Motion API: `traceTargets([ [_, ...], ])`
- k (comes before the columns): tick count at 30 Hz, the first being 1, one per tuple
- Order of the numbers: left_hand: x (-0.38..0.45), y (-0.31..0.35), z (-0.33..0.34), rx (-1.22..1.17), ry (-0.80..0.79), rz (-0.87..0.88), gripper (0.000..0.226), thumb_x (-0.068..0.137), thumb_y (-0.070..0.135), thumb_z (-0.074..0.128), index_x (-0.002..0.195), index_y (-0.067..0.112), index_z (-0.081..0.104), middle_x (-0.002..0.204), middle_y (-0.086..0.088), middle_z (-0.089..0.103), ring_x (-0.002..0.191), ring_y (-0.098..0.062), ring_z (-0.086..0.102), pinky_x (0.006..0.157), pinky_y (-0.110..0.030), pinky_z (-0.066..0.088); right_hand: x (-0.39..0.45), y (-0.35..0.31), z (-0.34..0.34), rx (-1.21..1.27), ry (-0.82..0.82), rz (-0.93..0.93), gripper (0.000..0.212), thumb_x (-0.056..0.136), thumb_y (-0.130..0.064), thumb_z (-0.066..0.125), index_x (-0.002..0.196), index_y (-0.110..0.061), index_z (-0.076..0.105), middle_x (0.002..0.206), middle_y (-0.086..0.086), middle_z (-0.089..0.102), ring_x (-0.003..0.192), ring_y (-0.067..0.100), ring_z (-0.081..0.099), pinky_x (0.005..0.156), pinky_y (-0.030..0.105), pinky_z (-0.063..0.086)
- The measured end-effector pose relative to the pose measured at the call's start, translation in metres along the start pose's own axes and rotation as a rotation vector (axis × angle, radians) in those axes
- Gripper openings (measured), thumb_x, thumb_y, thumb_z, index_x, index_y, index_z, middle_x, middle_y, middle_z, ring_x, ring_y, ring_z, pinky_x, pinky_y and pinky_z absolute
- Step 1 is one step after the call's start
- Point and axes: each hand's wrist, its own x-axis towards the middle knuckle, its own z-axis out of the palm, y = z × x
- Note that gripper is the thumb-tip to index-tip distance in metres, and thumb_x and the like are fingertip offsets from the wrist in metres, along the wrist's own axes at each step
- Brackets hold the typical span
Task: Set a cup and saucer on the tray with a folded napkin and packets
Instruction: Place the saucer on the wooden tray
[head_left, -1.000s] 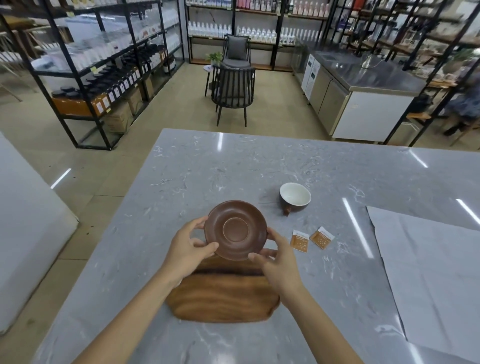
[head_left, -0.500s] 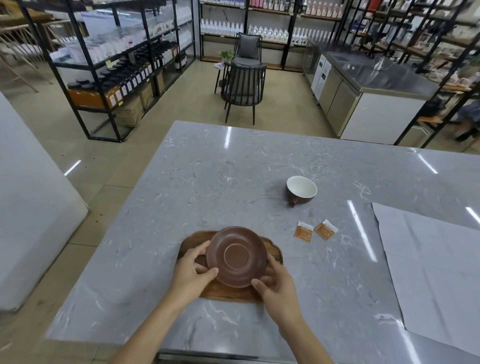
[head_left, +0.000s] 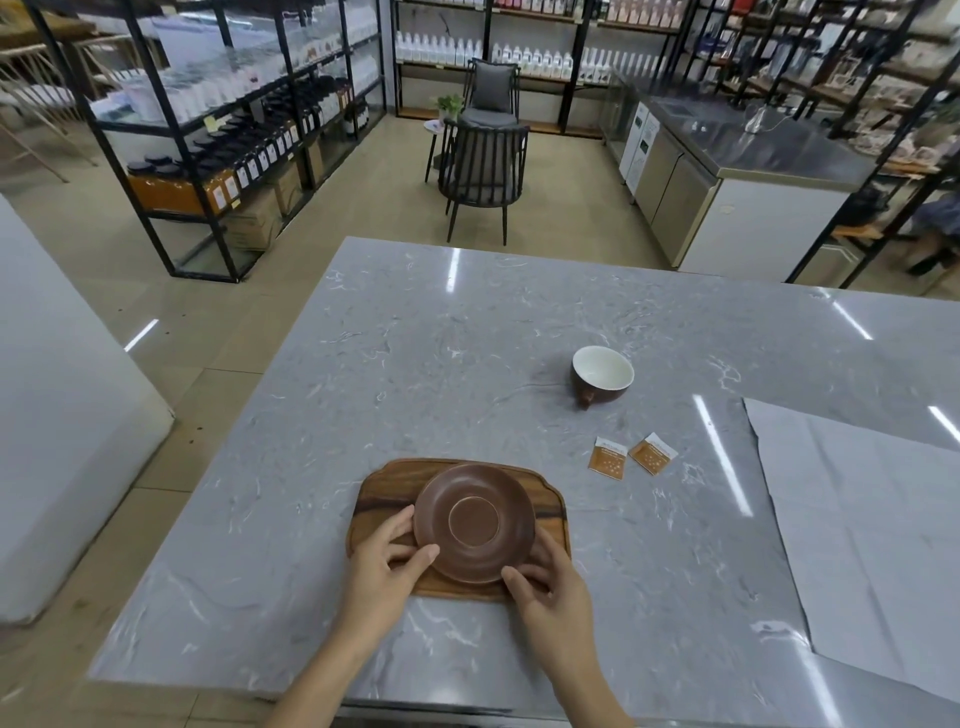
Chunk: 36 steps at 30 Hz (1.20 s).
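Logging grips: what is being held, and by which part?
The brown saucer, over the wooden tray: left hand and right hand pinch its near rim.

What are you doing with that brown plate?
A person is setting a brown saucer on a wooden tray, holding its rim with the left hand and the right hand. The cup is not on it yet; it sits farther back on the grey table. Two small orange packets lie beside the tray, waiting too.
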Motion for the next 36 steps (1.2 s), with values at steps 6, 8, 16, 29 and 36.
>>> traceTargets([
  [6, 0.003, -0.008, -0.002, 0.011, 0.003, 0.012, 0.065, 0.084, 0.02, 0.081, 0.143, 0.028, 0.055, 0.115, 0.011, 0.073, 0.095, -0.007, 0.073, 0.079, -0.012, 0.056, -0.007, 0.007, 0.004, -0.004, 0.051, -0.054, 0.059, 0.089, -0.009, 0.075, 0.142, -0.026, 0.055, 0.106, -0.007, 0.074, 0.094, 0.01, 0.072, 0.082, 0.017, 0.058],
  [8, 0.004, -0.009, -0.003, 0.054, -0.008, 0.033, 0.064, 0.084, 0.024, 0.081, 0.141, 0.032, 0.054, 0.123, 0.011, 0.068, 0.1, -0.01, 0.072, 0.087, -0.017, 0.054, -0.007, 0.007, 0.004, -0.013, 0.046, -0.066, 0.06, 0.09, -0.009, 0.074, 0.143, -0.025, 0.054, 0.107, -0.008, 0.074, 0.094, 0.007, 0.072, 0.081, 0.015, 0.057],
  [16, 0.004, -0.024, -0.002, 0.116, -0.041, 0.062, 0.065, 0.078, 0.028, 0.085, 0.136, 0.011, 0.063, 0.13, 0.011, 0.062, 0.099, 0.015, 0.064, 0.082, 0.005, 0.041, -0.005, 0.005, 0.0, -0.07, 0.011, -0.086, 0.059, 0.095, -0.01, 0.069, 0.148, -0.024, 0.048, 0.11, -0.006, 0.074, 0.094, -0.005, 0.069, 0.074, 0.004, 0.051],
  [29, 0.0, -0.029, 0.006, 0.116, 0.049, 0.017, 0.056, 0.082, 0.027, 0.082, 0.134, 0.014, 0.065, 0.102, 0.041, 0.063, 0.111, 0.025, 0.051, 0.112, -0.025, 0.039, -0.005, 0.006, -0.001, -0.128, -0.019, -0.106, 0.06, 0.096, -0.012, 0.068, 0.15, -0.024, 0.045, 0.11, -0.014, 0.071, 0.095, -0.004, 0.068, 0.075, 0.003, 0.05],
  [36, 0.0, -0.023, 0.005, 0.144, 0.027, 0.033, 0.07, 0.082, 0.028, 0.082, 0.146, 0.023, 0.052, 0.117, 0.011, 0.065, 0.099, 0.024, 0.057, 0.087, -0.006, 0.042, -0.006, 0.007, -0.001, -0.146, -0.026, -0.103, 0.063, 0.097, -0.016, 0.067, 0.152, -0.026, 0.039, 0.11, -0.004, 0.071, 0.097, -0.004, 0.067, 0.077, 0.003, 0.049],
])
